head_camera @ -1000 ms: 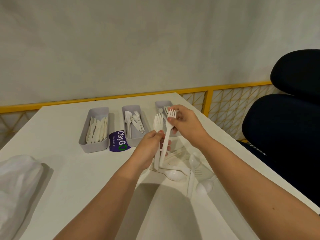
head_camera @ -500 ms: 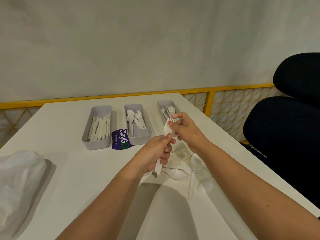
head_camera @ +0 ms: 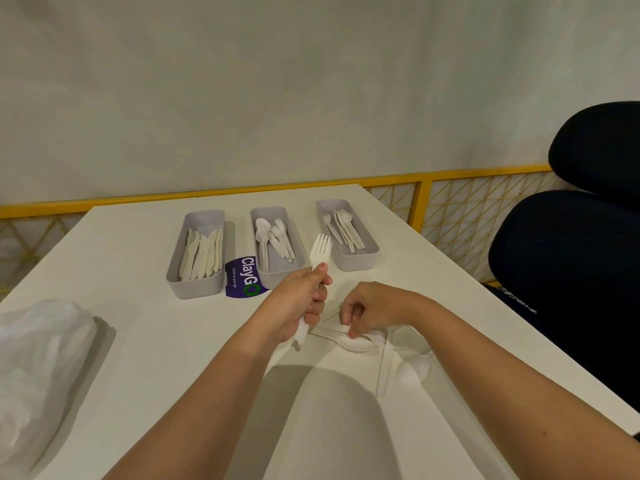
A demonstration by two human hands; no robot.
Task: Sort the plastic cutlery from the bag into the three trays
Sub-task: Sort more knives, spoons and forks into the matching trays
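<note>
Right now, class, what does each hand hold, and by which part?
The left hand grips white forks by their handles. The right hand reaches into loose cutlery; its hold cannot be told.

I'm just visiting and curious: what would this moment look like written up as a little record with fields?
left hand: grips white forks, tines up
right hand: fingers down on the loose cutlery on the table
left tray: knives
middle tray: spoons
right tray: forks
bag: lies at the table's left edge
sticker: purple, between the left and middle trays
</note>
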